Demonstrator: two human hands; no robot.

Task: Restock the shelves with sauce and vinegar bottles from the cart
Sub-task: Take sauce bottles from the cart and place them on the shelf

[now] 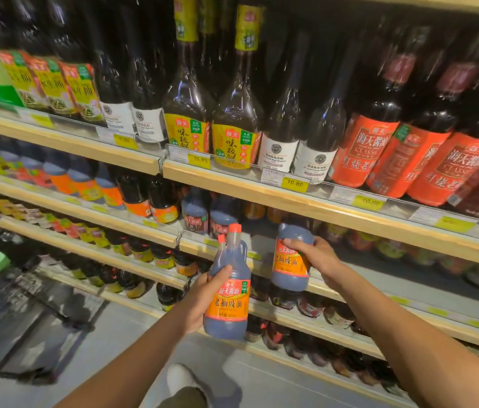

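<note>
While a person stands before a supermarket aisle of soy sauces, each hand carries a dark soy sauce jug toward the second shelf (335,213). The left hand (203,298) has its grip clenched around the body of the near jug (228,293), thumb across its shoulder; a second small red cap shows just beside its neck, though what it belongs to cannot be told. The right hand (317,254) grasps the far jug (290,260) from the side, lifting it level with a gap behind the shelf's wooden lip, beside matching jugs (195,213) already stocked. Both are smooth, rounded plastic containers with moulded handles, glossy orange labels and orange-red caps. Risk appears to lie in the one-handed holds: slick plastic could slip, or the jug's base could catch the lip and tip. Tall glass bottles (238,113) crowd the shelf above, close enough for a knock.
</note>
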